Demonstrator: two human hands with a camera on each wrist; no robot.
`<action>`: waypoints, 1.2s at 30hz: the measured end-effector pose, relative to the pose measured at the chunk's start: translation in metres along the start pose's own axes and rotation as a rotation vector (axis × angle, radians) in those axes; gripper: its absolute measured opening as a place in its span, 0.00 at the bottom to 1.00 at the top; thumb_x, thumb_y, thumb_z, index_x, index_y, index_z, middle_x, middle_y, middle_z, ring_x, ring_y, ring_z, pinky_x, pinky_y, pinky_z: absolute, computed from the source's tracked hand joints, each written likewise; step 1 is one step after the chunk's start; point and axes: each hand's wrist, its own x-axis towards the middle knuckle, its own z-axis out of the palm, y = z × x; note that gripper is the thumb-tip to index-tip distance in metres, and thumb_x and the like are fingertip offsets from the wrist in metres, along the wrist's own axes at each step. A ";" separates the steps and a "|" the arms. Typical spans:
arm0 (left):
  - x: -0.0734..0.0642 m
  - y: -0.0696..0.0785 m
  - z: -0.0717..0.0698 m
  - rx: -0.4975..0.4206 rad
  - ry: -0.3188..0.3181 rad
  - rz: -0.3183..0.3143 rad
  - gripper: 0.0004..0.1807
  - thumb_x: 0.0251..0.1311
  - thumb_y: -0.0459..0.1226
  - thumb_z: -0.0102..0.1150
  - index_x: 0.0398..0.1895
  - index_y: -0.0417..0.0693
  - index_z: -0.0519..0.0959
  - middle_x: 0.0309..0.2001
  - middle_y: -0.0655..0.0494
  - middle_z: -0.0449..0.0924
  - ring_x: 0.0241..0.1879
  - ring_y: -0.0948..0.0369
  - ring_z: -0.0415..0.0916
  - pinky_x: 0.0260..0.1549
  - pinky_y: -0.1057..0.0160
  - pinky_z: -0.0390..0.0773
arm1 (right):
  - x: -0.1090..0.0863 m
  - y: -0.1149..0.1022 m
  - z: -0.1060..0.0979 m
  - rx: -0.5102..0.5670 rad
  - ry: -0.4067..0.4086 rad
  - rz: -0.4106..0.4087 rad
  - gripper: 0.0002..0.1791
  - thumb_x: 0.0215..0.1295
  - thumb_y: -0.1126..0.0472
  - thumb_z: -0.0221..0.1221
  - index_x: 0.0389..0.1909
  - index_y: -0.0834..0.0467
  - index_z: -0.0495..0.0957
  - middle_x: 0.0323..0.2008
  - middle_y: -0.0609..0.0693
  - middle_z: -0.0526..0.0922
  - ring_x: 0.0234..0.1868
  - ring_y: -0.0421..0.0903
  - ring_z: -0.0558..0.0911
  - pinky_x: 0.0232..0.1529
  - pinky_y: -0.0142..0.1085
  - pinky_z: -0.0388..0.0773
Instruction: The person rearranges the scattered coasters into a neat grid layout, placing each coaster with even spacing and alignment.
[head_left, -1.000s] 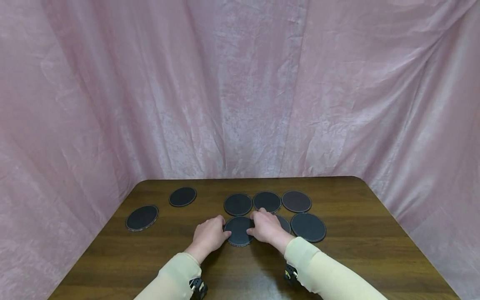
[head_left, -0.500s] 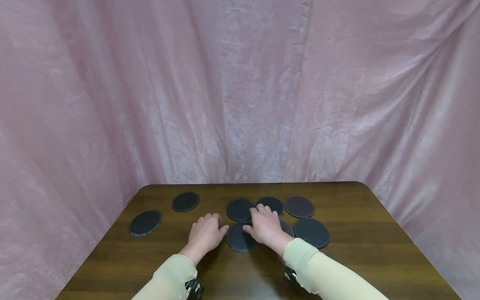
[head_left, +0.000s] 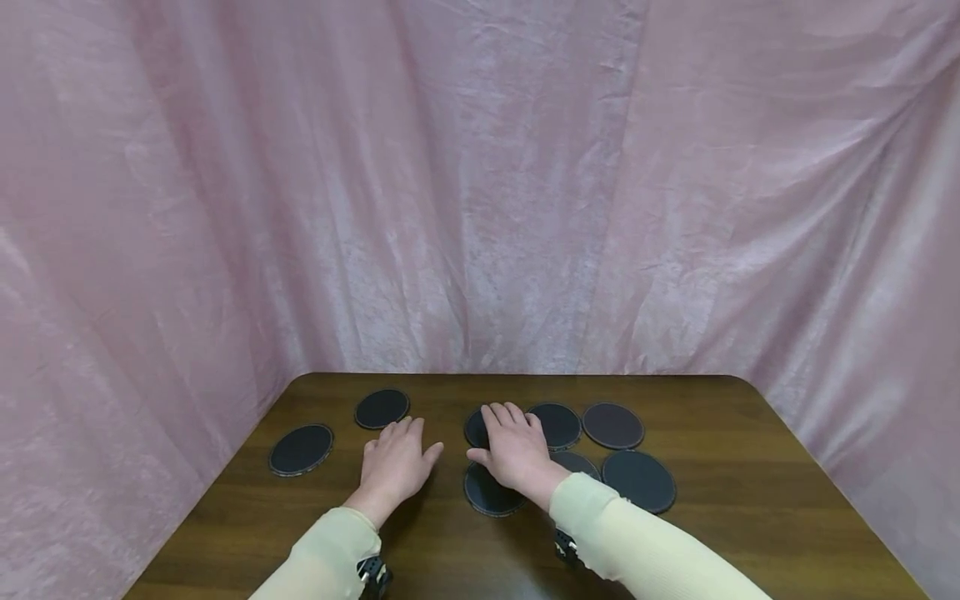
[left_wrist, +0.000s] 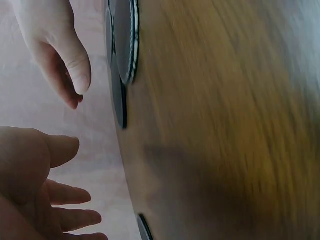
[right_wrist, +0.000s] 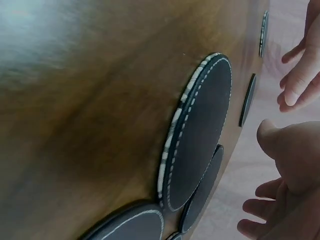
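Note:
My left hand (head_left: pixel 393 463) hovers over the table with its fingers spread and nothing in them, just nearer than the far-left round black coaster (head_left: pixel 382 408). My right hand (head_left: pixel 517 446), fingers straight, is raised above the grouped coasters. It partly hides the near-left coaster (head_left: pixel 491 493) and the one behind it, whose edge (head_left: pixel 475 431) shows. In the right wrist view, pale stitching rings the near coaster (right_wrist: pixel 200 130), and the right hand (right_wrist: pixel 295 170) is apart from it. The left wrist view has the left hand (left_wrist: pixel 30 175) above the wood, touching nothing.
More coasters of the right group lie close together: a back-middle one (head_left: pixel 557 427), a brownish back-right one (head_left: pixel 613 425), a front-middle one (head_left: pixel 576 464) and a front-right one (head_left: pixel 639 481). Another coaster (head_left: pixel 302 450) lies at the left. Pink curtain (head_left: pixel 480 208) hangs behind the wooden table (head_left: pixel 750 517).
Both hands have come off the near-left coaster, which stays in the group. The left hand has moved left toward the separate coasters; the right has shifted slightly left and its fingers have straightened.

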 end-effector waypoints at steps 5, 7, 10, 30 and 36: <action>0.007 -0.017 -0.005 0.003 -0.007 -0.045 0.37 0.81 0.51 0.61 0.80 0.36 0.71 0.81 0.33 0.64 0.81 0.32 0.58 0.72 0.25 0.60 | 0.016 -0.004 0.009 0.023 -0.037 -0.013 0.45 0.80 0.36 0.62 0.86 0.57 0.64 0.83 0.57 0.67 0.84 0.59 0.62 0.80 0.64 0.57; 0.009 -0.024 -0.007 0.003 -0.008 -0.061 0.37 0.82 0.51 0.60 0.81 0.35 0.69 0.82 0.33 0.62 0.82 0.32 0.55 0.72 0.24 0.59 | 0.023 -0.004 0.015 0.022 -0.042 -0.019 0.45 0.80 0.35 0.61 0.86 0.56 0.63 0.84 0.56 0.66 0.85 0.59 0.61 0.81 0.64 0.55; 0.013 -0.032 -0.010 0.005 0.003 -0.075 0.37 0.82 0.51 0.60 0.81 0.35 0.68 0.82 0.32 0.61 0.82 0.31 0.54 0.72 0.24 0.59 | 0.031 -0.007 0.016 0.016 -0.061 -0.024 0.45 0.82 0.34 0.58 0.87 0.55 0.61 0.85 0.56 0.64 0.86 0.58 0.59 0.82 0.64 0.53; 0.055 -0.071 -0.014 0.042 0.032 -0.145 0.35 0.84 0.50 0.56 0.80 0.33 0.69 0.80 0.29 0.65 0.80 0.31 0.57 0.71 0.21 0.58 | 0.085 -0.041 0.017 0.029 -0.169 0.013 0.44 0.84 0.34 0.54 0.89 0.54 0.58 0.87 0.53 0.61 0.87 0.55 0.57 0.84 0.60 0.50; 0.063 -0.082 -0.017 0.042 0.025 -0.181 0.35 0.84 0.49 0.56 0.79 0.31 0.69 0.78 0.28 0.66 0.78 0.31 0.59 0.69 0.21 0.59 | 0.094 -0.046 0.019 0.045 -0.170 0.013 0.44 0.84 0.34 0.54 0.88 0.55 0.59 0.86 0.53 0.62 0.86 0.54 0.59 0.83 0.59 0.53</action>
